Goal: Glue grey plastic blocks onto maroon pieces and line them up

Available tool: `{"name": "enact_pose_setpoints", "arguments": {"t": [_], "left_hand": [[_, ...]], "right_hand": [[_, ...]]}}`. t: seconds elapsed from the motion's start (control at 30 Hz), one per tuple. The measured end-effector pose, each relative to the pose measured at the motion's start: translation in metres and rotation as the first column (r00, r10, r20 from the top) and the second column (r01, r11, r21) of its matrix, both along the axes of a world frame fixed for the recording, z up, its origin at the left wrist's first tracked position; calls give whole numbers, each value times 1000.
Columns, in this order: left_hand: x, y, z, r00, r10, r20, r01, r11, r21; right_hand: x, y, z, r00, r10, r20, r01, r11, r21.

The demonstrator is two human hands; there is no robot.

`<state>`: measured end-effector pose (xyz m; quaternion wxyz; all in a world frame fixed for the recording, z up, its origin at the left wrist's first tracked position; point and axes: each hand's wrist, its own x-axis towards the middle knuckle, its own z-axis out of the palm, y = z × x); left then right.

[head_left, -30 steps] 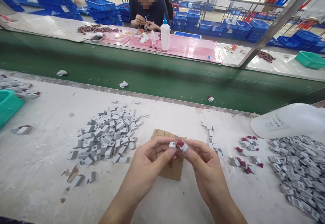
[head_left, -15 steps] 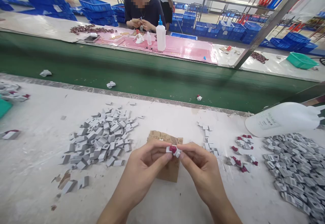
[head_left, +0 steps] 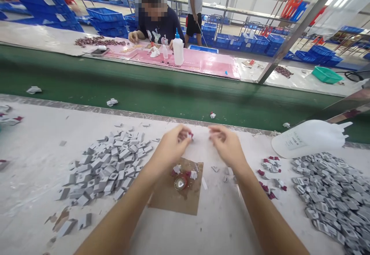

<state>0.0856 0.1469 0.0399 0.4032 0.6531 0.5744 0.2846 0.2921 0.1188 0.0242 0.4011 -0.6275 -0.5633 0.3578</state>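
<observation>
Left hand (head_left: pixel 175 141) pinched, thumb to fingers. Right hand (head_left: pixel 228 145) apart from it, fingers loosely curled, blurred. Both forearms (head_left: pixel 128 201) extended forward.

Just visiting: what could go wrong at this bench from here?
The left hand holds a small, partly maroon piece, which might slip. Small pieces lie by the round dish on the cardboard; a careless brush might scatter them. The white bottle lies on its side beside the right-hand grey pile; it might roll.

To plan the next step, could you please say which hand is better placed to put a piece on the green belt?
Probably the left hand: it holds a piece near the green belt, whereas the blurred right hand appears empty.
</observation>
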Motion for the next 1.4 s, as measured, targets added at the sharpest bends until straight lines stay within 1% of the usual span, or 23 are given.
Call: {"name": "enact_pose_setpoints", "arguments": {"t": [0.07,0.13,0.17,0.2,0.27,0.3,0.37,0.43,0.5,0.57,0.63,0.67,0.73,0.77,0.83,0.9,0.97,1.07,1.13,1.17,1.23,1.33,1.4], "left_hand": [[16,44,-8,994,85,-74,-84,996,24],[31,81,-15,980,128,-150,-127,992,15],[39,95,-17,973,137,-186,-138,990,5],[45,106,-19,965,141,-222,-146,989,-5],[53,119,-21,944,153,-292,-164,986,-12],[55,122,-21,931,163,-325,-175,985,-7],[54,121,-20,903,191,-386,-199,980,18],[45,110,-17,879,212,-427,-211,976,49],[28,89,-13,867,216,-449,-201,976,82],[6,58,-9,861,206,-465,-172,978,115],[-19,23,-7,853,192,-486,-141,980,141],[-33,6,-8,848,186,-496,-129,981,146],[-57,-24,-12,833,188,-520,-115,979,171],[-66,-35,-15,820,200,-536,-110,974,196],[-79,-49,-21,782,242,-574,-103,959,264],[-84,-54,-25,740,285,-609,-98,942,321],[-82,-53,-26,694,321,-644,-103,930,353],[-77,-50,-26,609,375,-698,-111,913,394],[-76,-49,-27,581,393,-713,-106,905,413],[-76,-49,-28,586,394,-708,-97,902,421],[-78,-51,-29,631,383,-675,-72,895,440],[-81,-64,-26,751,313,-582,-19,891,454],[-82,-79,-23,827,249,-503,-26,912,409]], "right_hand": [[8,44,-5,991,-100,90,99,995,22],[10,79,-10,978,-139,157,139,990,12],[10,92,-13,973,-145,178,148,989,0],[9,102,-15,971,-148,190,153,988,-14],[7,111,-18,972,-145,185,155,987,-40],[6,111,-18,976,-140,167,151,987,-51],[6,102,-15,987,-124,101,130,989,-63],[6,82,-8,996,-94,2,94,993,-72],[6,51,0,993,-53,-106,43,995,-87],[5,10,7,982,-12,-191,-10,994,-110],[3,-35,9,968,14,-250,-53,987,-149],[3,-57,8,959,20,-281,-73,981,-181],[2,-96,3,928,-26,-371,-80,960,-267],[1,-111,-2,911,-55,-410,-76,952,-296],[-2,-133,-11,884,-93,-457,-75,939,-335],[-7,-145,-18,887,-85,-453,-81,939,-334],[-13,-150,-22,914,-56,-402,-66,957,-282],[-22,-154,-24,963,-53,-264,7,985,-172],[-24,-158,-27,987,-46,-153,28,993,-116],[-24,-160,-29,995,-31,-99,22,996,-85],[-22,-165,-35,1000,3,3,-3,1000,-13],[-17,-171,-43,992,0,124,-8,998,65],[-15,-173,-45,990,-13,143,4,998,64]]}}
